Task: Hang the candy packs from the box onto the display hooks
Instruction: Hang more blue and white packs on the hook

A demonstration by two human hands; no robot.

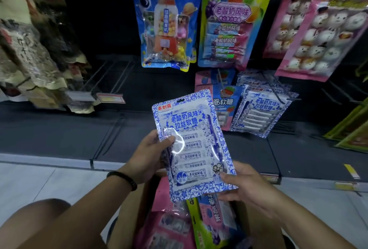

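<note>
Fingers (pixel 169 139) of left hand (pixel 147 157) curl round left edge of pack (pixel 191 145): thumb on the clear front window, rest behind it, hidden. Right hand (pixel 245 187) pinches the bottom-right corner, thumb on front, other fingers under the lower edge. Both hands grip this one pack, nothing else in either

Around it, big to small:
- rack (pixel 59 129): dark shelving across the upper view, wire hooks (pixel 111 75) sticking out left of centre with price tags at the tips
- box (pixel 131 215): cardboard, bottom centre, directly under the pack; holds a pink pack (pixel 167 226) and a green pack (pixel 209 222) lying flat, side by side
- brown bags (pixel 29 49) hung far left, blurred
- marshmallow packs (pixel 318 35) hung top right
- yoghurt pack (pixel 229 23) and gumball pack (pixel 167 27) hung top centre, side by side
- twin packs (pixel 260 109), same blue-white print, hung on a lower hook, up and right of the held pack, apart from it
- strawberry pack (pixel 221 97) just left of the twins, partly hidden behind the held pack

Pack itself: face to camera, upright, top tipped slightly left, in the air between box and rack. Hang hole (pixel 180 100) at the top is on no hook

Bracelet (pixel 122 179), dark beads, on left wrist
</note>
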